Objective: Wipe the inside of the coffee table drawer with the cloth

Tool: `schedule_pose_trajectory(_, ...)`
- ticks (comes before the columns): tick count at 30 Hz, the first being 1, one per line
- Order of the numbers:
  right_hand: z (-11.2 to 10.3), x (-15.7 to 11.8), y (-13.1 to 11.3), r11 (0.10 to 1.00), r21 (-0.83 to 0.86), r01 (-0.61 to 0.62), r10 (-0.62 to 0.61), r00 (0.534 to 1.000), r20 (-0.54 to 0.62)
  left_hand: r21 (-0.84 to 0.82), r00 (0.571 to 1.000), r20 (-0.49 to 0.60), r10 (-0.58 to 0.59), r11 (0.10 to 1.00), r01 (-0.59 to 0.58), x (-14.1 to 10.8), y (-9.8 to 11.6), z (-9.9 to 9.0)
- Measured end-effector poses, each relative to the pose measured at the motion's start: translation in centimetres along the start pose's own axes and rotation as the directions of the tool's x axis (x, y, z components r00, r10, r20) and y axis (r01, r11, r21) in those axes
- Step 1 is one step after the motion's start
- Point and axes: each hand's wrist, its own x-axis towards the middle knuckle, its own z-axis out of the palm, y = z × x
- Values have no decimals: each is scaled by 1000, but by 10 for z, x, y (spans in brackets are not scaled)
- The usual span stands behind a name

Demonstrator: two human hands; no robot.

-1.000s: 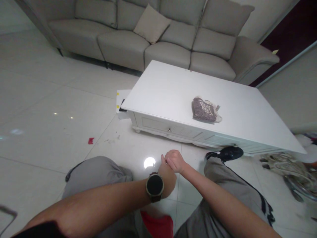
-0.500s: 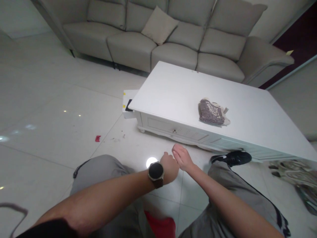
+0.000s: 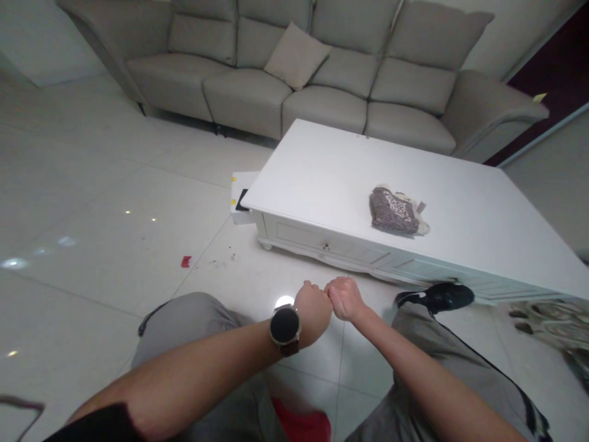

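My left hand (image 3: pixel 313 312), with a round dark-faced watch (image 3: pixel 284 324) on its wrist, is closed in front of me over the floor. Its knuckles meet those of my right hand (image 3: pixel 345 299), which is curled into a fist as well. The palms and fingertips face away from view, so whatever they may hold is hidden. Beyond the hands, a folded brown knitted piece (image 3: pixel 394 212) with a white pattern and pale edges lies on the white coffee table (image 3: pixel 317 166). Neither hand touches it.
A beige sofa (image 3: pixel 248 92) with a cushion (image 3: pixel 297 56) stands behind the table. At the table's left end is a white box (image 3: pixel 243 179). A small red scrap (image 3: pixel 186 261) lies on the tiled floor. Something red (image 3: pixel 304 425) shows between my legs, and a black shoe (image 3: pixel 448 298) sits by the drawers.
My right hand has turned and curled tighter, shifting slightly right and down, while the left stays beside it. The view has tilted a little upward.
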Motion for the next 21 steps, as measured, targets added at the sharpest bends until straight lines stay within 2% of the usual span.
schedule_pose_trajectory(7, -3, 8, -1, 998, 34, 52, -50, 996, -71, 20, 998, -47, 44, 999, -44, -3, -7, -4)
schedule_pose_trajectory(13, -2, 8, -2, 998, 34, 44, -42, 997, -58, -37, 997, -55, 61, 997, -63, -3, -13, -1)
schedule_pose_trajectory(21, -1, 10, -11, 979, 51, 198, -192, 976, -105, 2, 998, -60, 4, 1000, -4, -6, -3, 15)
